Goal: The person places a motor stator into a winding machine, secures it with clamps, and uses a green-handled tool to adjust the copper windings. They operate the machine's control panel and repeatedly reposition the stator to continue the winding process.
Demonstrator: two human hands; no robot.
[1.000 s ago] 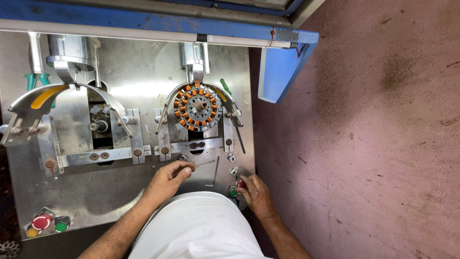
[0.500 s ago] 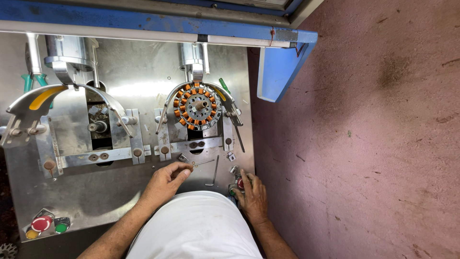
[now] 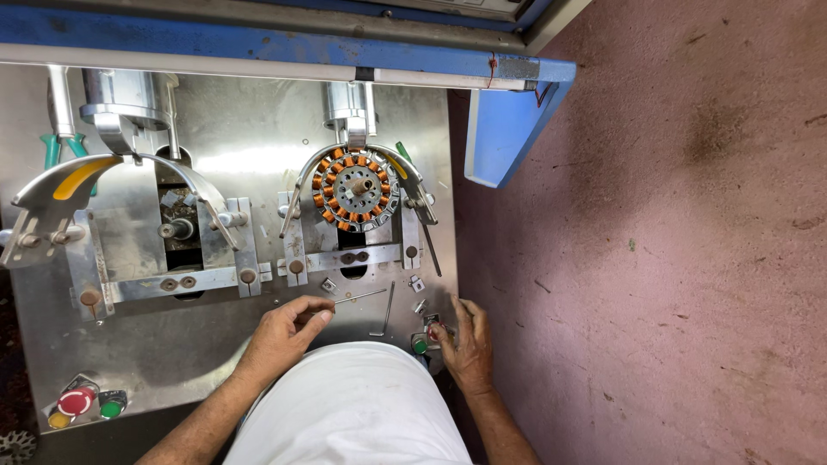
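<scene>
Fingers (image 3: 312, 312) of your left hand (image 3: 282, 336) are curled narrow, thumb & index tip pinched on the near end of a thin metal rod (image 3: 357, 298) that lies flat on the steel plate (image 3: 233, 146); rod runs off to the right, far end free, just short of an L-shaped hex key (image 3: 387, 312) lying beside it. Your right hand (image 3: 466, 344) rests palm-down at the plate's front right corner, fingers loosely spread & flat, holding nothing; fingertips sit on/next to the small button cluster there, green button (image 3: 419, 346) just left of the hand. Can't tell if it's actually pressing.

Straight ahead of both hands, up the plate: stator (image 3: 355, 189) w/ copper-wound teeth, sitting on the right-hand spindle, curved metal arms arching either side of it. Left-hand station has a bare spindle (image 3: 175, 229), no stator on it, w/ a bigger curved guard (image 3: 60, 185) marked by a yellow strip. A few small square nuts (image 3: 328, 285) lie loose on the plate betw. the stator fixture & your hands. Front left corner: red mushroom button (image 3: 76, 401), plus green (image 3: 110, 408) & yellow (image 3: 58, 420) ones. Blue frame (image 3: 508, 112) runs along the back & right; reddish floor (image 3: 655, 258) to your right.
</scene>
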